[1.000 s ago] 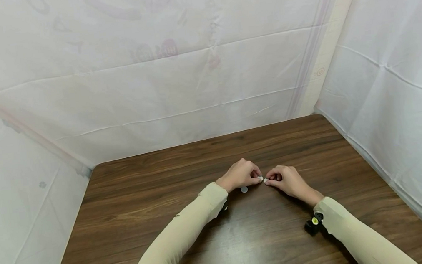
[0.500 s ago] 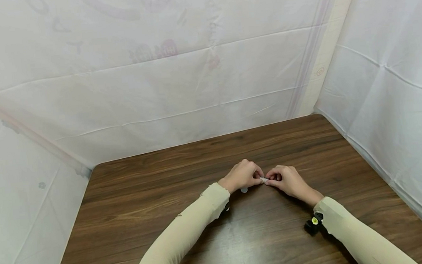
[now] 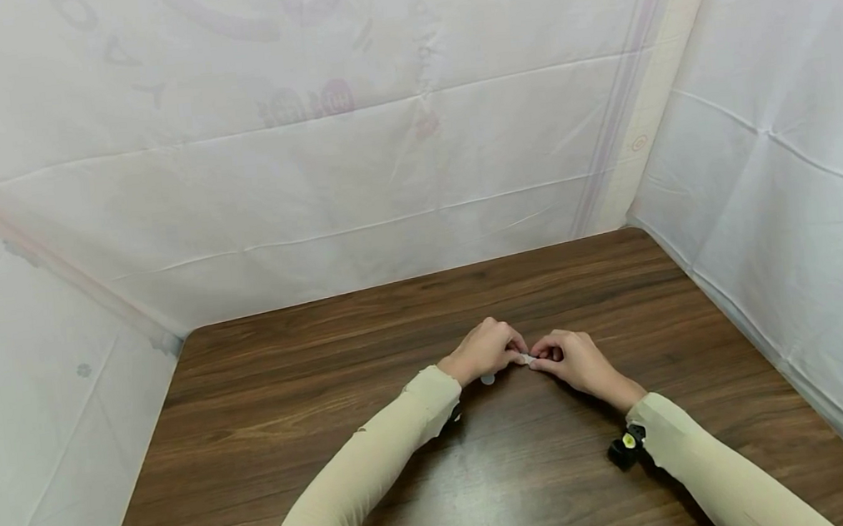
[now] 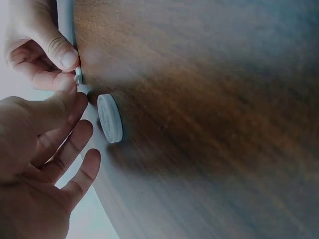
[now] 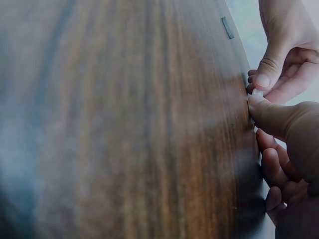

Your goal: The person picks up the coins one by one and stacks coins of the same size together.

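My left hand (image 3: 483, 349) and right hand (image 3: 576, 360) meet fingertip to fingertip over the table. Between them, thumbs and forefingers pinch a small white piece (image 3: 526, 359), of which only a sliver shows; its kind I cannot tell. In the right wrist view its pale end (image 5: 256, 92) peeks out at the thumb tips. A flat, whitish round disc with a raised rim (image 4: 109, 118) lies on the wood beside the left hand, partly covered by that hand in the head view. The left hand's other fingers are spread loosely, while the right hand's are curled in.
The brown wood-grain table (image 3: 290, 391) spreads to both sides, with white printed sheeting (image 3: 354, 177) along its back and sides. Black wrist cameras (image 3: 622, 450) sit at the cuffs of the pale sleeves (image 3: 378, 451).
One second ago a gap parted the hands, with a small white bit in each. The left hand has since moved slightly right, and the bits have come together. The right hand stays put.
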A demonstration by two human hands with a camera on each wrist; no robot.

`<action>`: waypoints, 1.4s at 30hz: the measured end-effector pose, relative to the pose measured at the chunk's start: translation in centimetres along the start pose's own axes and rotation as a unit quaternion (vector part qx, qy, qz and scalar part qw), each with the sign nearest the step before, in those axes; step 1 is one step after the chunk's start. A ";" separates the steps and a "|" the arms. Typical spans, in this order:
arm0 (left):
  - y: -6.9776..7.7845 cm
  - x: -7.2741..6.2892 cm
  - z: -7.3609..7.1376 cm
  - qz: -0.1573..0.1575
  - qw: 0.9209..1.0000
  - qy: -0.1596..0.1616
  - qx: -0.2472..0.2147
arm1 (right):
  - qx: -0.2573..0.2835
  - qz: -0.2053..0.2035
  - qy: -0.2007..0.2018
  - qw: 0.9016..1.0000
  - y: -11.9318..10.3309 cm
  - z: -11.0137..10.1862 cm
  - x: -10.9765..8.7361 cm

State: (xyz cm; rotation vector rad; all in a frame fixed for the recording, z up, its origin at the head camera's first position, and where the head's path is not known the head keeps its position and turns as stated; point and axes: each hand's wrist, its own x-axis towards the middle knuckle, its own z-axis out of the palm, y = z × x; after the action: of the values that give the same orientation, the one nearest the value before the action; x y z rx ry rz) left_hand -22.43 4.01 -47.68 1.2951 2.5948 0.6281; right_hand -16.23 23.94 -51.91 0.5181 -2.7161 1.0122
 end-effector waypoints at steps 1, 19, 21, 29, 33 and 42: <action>0.0 0.0 0.0 0.000 1.000 0.003 -0.002 | 0.000 0.000 0.000 1.000 0.0 0.0 0.0; 0.0 -0.2 -0.1 -0.020 0.999 0.007 -0.028 | 0.003 0.003 0.001 1.000 0.0 0.1 -0.1; 0.0 -0.1 0.0 -0.023 0.999 0.008 -0.029 | 0.002 0.006 0.000 1.000 0.0 0.1 -0.1; 0.1 -0.2 0.0 -0.029 0.999 0.008 -0.023 | 0.004 0.005 0.000 1.000 0.0 0.1 -0.1; -0.2 -0.3 0.0 -0.037 0.999 0.000 -0.010 | 0.004 0.005 -0.001 1.000 0.0 0.0 -0.2; -0.4 -0.3 0.0 -0.033 0.999 -0.008 0.003 | 0.001 0.007 -0.003 1.000 0.0 0.0 -0.1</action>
State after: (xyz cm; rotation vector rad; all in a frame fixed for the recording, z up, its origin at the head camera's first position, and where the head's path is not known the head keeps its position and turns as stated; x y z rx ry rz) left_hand -22.49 3.56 -47.87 1.2067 2.6151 0.5964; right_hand -16.19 23.97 -51.98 0.5037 -2.7269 1.0197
